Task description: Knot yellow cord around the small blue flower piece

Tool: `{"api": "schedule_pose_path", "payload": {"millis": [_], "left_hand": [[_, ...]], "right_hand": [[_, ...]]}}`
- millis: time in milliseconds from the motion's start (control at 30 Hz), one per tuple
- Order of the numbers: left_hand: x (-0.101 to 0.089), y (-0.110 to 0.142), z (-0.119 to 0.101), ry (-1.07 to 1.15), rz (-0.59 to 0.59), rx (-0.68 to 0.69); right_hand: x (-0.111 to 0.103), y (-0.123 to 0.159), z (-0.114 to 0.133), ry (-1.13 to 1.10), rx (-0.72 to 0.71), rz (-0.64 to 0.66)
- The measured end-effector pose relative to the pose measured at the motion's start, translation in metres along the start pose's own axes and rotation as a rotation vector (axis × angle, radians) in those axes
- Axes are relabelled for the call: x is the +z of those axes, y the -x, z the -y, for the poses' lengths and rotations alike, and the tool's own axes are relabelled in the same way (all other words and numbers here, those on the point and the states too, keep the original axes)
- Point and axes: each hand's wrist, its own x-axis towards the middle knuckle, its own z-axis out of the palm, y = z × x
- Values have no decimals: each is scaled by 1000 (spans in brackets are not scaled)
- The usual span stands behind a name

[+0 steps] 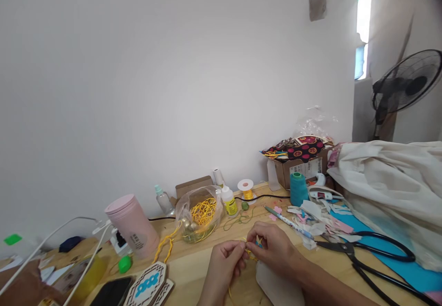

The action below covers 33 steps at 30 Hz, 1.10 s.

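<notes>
Both hands meet low in the middle of the head view, over the wooden table. My left hand (226, 262) pinches yellow cord (247, 251), thumb pressed to the fingers. Close against it, my right hand (272, 246) has its fingertips closed on the same cord. A small bit of blue shows between the right fingers, too covered to name. One strand of the cord hangs below the left hand. Beneath the right hand lies a pale flat piece (276, 285). The exact shape of what the fingers hold is mostly hidden.
Right of the hands are a pen (290, 223), paper scraps (317, 214), black-handled scissors (348, 248) and a teal thread cone (298, 189). Behind them stand a glue bottle (229, 201) and a plastic bag of yellow cord (203, 211). Leftward are a pink tumbler (133, 225) and a phone (112, 292).
</notes>
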Motion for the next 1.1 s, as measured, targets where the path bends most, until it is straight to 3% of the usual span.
{"api": "schedule_pose_path", "payload": {"millis": [433,667,867,1100], "left_hand": [[-4,0,2,2,-16,30],[-3,-2,1,35,-84,56],[-4,-4,4,156,-111,92],[-2,-1,-2,102,-62,183]], "right_hand": [[3,0,0,-41,31,27],[6,0,-2,-75,46,32],[13,-1,-10,-197,94,33],[12,-4,-9,-447,184,71]]}}
